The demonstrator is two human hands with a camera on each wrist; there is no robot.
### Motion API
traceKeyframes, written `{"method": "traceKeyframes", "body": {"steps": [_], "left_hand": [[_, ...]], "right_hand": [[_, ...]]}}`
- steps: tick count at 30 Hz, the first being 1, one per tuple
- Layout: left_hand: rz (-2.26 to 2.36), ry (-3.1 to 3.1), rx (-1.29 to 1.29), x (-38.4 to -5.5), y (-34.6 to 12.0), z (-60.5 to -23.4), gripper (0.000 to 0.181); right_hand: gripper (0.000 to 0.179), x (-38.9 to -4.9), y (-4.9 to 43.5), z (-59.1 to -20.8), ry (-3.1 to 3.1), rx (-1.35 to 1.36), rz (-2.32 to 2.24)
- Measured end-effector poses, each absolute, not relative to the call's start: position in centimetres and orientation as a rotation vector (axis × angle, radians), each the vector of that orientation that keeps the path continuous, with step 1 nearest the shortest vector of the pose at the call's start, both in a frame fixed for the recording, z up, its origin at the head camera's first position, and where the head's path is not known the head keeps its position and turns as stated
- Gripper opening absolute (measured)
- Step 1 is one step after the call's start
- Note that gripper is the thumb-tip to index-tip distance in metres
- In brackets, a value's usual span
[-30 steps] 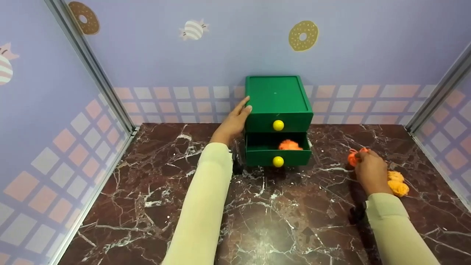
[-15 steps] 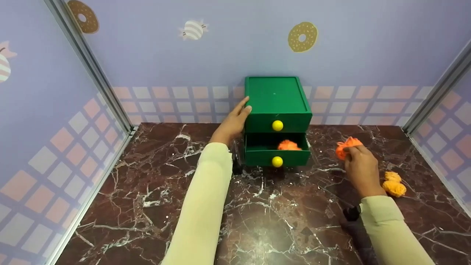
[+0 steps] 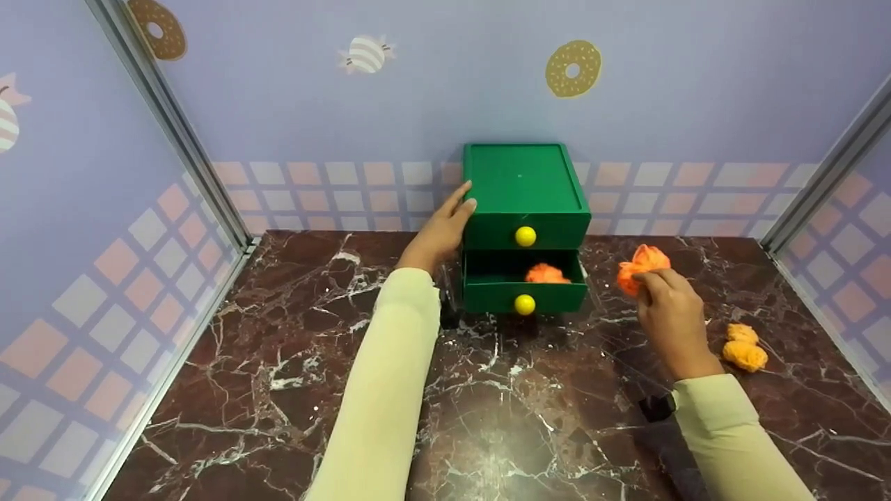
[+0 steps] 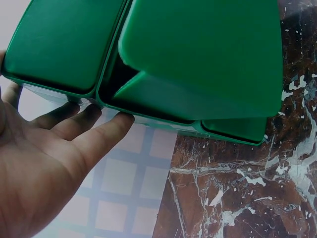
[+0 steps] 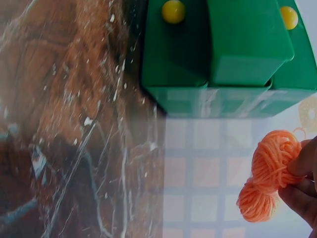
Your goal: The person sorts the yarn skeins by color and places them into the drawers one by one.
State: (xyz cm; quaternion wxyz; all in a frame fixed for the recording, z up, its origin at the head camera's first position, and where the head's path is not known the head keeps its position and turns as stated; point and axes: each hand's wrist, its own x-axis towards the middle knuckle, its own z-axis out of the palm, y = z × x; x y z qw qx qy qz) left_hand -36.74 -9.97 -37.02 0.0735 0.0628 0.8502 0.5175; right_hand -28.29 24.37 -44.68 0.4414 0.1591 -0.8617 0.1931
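Observation:
A green drawer cabinet with yellow knobs stands against the back wall. Its middle drawer is pulled out and has an orange yarn bundle inside. My left hand touches the cabinet's left side; in the left wrist view, the fingers of that hand lie extended along the side wall. To the right of the drawer, my right hand pinches a second orange yarn bundle above the table. The right wrist view shows this skein as two lobes, tied at the middle, between thumb and fingers.
A yellow yarn bundle lies on the marbled table, right of my right hand. Patterned panels close off the back and both sides. In the right wrist view, a lower drawer knob shows beneath the pulled-out drawer.
My right hand has lifted the orange yarn bundle off the table and moved it left toward the cabinet. The left hand stays on the cabinet's side.

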Motion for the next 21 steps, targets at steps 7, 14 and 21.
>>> {"method": "traceKeyframes", "body": {"steps": [7, 14, 21], "left_hand": [[1.586, 2.500, 0.199, -36.4, -10.1, -36.8, 0.055], [1.580, 2.500, 0.190, -36.3, -10.0, -36.8, 0.055], [1.560, 2.523, 0.206, -36.3, -10.1, -36.9, 0.056]], "right_hand": [[0.013, -27.6, 23.1, -43.5, -2.108, 0.442, 0.486], [0.012, -27.1, 21.9, -42.6, -2.079, 0.478, 0.506], [0.015, -26.6, 20.4, -41.9, -2.032, 0.504, 0.561]]}}
